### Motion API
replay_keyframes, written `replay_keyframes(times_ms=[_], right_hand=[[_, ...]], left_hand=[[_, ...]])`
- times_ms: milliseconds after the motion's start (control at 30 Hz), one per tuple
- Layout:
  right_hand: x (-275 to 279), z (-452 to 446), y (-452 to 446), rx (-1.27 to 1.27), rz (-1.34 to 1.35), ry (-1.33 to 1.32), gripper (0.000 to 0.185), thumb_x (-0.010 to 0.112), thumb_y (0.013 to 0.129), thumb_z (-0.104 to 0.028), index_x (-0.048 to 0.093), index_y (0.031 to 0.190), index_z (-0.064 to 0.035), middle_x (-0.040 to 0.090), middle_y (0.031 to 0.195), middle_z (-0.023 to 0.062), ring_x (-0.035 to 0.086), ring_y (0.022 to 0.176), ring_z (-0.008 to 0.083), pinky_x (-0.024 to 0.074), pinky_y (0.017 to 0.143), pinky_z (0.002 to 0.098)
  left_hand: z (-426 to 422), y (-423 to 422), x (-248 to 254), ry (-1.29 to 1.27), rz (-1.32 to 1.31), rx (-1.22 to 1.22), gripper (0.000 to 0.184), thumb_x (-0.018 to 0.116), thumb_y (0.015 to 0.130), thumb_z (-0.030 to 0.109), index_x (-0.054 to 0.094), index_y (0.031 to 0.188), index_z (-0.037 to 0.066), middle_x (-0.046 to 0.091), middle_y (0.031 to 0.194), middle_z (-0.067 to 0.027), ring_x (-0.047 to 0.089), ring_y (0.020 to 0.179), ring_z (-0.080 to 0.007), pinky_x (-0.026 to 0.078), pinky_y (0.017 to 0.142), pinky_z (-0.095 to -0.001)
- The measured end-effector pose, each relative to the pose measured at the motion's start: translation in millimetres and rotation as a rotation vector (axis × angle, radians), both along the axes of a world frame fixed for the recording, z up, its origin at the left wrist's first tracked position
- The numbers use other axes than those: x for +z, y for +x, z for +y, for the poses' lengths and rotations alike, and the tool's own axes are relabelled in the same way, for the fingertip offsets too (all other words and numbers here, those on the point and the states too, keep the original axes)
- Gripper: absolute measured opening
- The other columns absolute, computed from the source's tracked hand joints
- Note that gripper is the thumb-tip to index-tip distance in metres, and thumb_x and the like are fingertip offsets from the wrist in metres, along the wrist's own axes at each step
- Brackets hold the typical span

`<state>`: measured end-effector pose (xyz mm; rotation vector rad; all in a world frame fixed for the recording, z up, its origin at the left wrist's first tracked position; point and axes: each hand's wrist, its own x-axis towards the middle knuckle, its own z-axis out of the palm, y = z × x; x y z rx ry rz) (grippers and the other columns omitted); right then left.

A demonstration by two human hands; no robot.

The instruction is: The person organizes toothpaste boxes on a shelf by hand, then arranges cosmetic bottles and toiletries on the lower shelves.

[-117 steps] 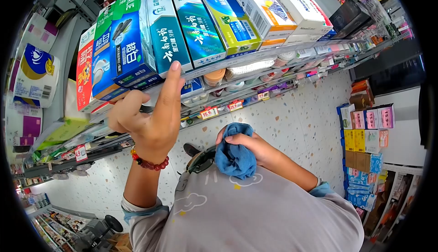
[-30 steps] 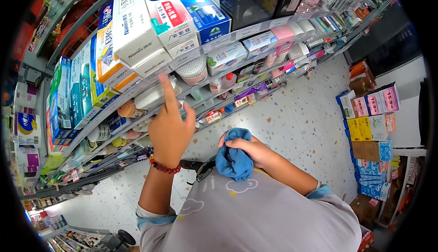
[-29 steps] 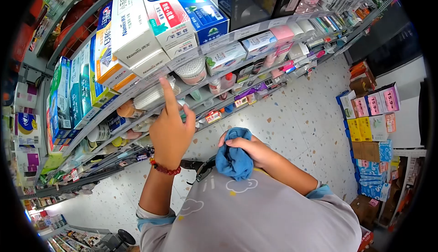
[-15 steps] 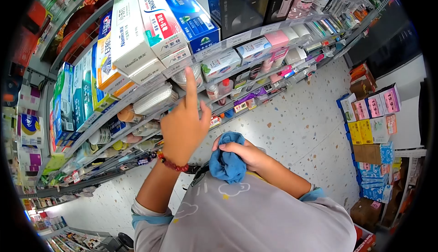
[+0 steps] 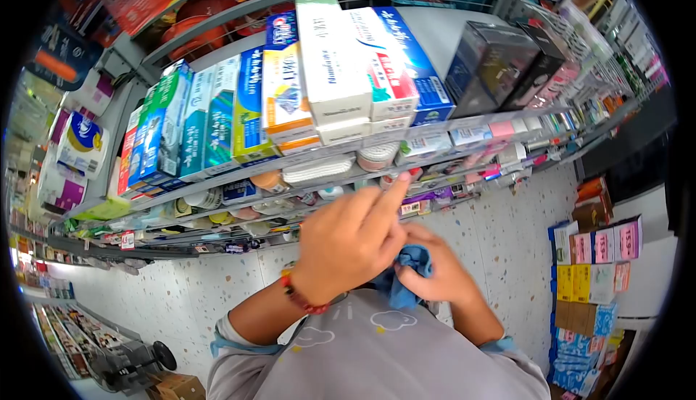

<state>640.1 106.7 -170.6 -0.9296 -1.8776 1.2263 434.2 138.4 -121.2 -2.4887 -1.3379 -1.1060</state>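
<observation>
My left hand (image 5: 346, 239), with a red bead bracelet (image 5: 301, 295) at the wrist, is held in front of the shelves. Its index finger points out and the other fingers look partly curled, with nothing visible in them. Close beside it, my right hand (image 5: 444, 269) grips a crumpled blue cloth (image 5: 412, 273) near my chest; part of the cloth is hidden by the hands. Beyond my fingers, toothpaste boxes stand on the top shelf, among them a white box (image 5: 337, 74), a red-and-white Sensodyne box (image 5: 391, 77) and a blue box (image 5: 428, 85).
Lower shelf levels hold jars and small packages, including a white-lidded jar (image 5: 377, 157). Dark boxes (image 5: 493, 67) stand on the top shelf to the right. Stacked cartons (image 5: 602, 284) line the right side of the speckled floor (image 5: 500, 255). A fan (image 5: 138, 364) is at lower left.
My view has turned left, so the shelves now appear more level. My left hand has come lower and closer to my right hand, which keeps the cloth.
</observation>
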Motion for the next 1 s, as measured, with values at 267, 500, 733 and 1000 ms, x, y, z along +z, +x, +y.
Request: replay_keyframes(times_ms=[267, 500, 733, 1000], right_hand=[[135.7, 69.6, -67.4, -0.315, -0.494, 0.920, 0.087, 0.077, 0.071, -0.007, 0.055, 0.154, -0.0146, 0.050, 0.159, 0.0177, 0.071, 0.109, 0.0384, 0.0601, 0.083, 0.0422], [132.6, 74.6, -86.6, -0.366, -0.679, 0.786, 0.087, 0.078, 0.075, -0.008, 0.049, 0.157, -0.0148, 0.049, 0.163, 0.0064, 0.074, 0.106, 0.0333, 0.0615, 0.080, 0.0393], [127.3, 70.4, -91.9, -0.412, -0.669, 0.787, 0.085, 0.068, 0.078, -0.001, 0.049, 0.159, -0.0174, 0.048, 0.165, 0.0051, 0.074, 0.109, 0.0309, 0.0601, 0.075, 0.0347], [127.3, 69.7, -99.5, -0.425, -0.652, 0.798, 0.084, 0.060, 0.078, 0.002, 0.049, 0.159, -0.0159, 0.047, 0.165, 0.0109, 0.068, 0.128, 0.0351, 0.0597, 0.093, 0.0387]], left_hand=[[-37.3, -99.3, 69.1, 0.316, -0.059, 0.281, 0.043, 0.068, 0.078, -0.002, 0.075, 0.120, 0.003, 0.069, 0.112, -0.0145, 0.066, 0.103, -0.0324, 0.053, 0.092, -0.0461], [-68.5, -223.9, 54.9, 0.434, -0.086, 0.697, 0.032, 0.052, 0.100, -0.003, 0.070, 0.126, -0.001, 0.069, 0.120, -0.0155, 0.065, 0.110, -0.0300, 0.051, 0.098, -0.0401], [-83.6, -277.8, 18.5, 0.232, -0.436, 0.791, 0.035, 0.050, 0.100, -0.004, 0.068, 0.131, -0.001, 0.067, 0.130, -0.0155, 0.062, 0.115, -0.0268, 0.050, 0.100, -0.0390], [-77.5, -297.0, -1.1, 0.065, -0.453, 0.717, 0.038, 0.048, 0.105, -0.004, 0.062, 0.141, 0.000, 0.065, 0.142, -0.0146, 0.064, 0.128, -0.0236, 0.048, 0.110, -0.0361]])
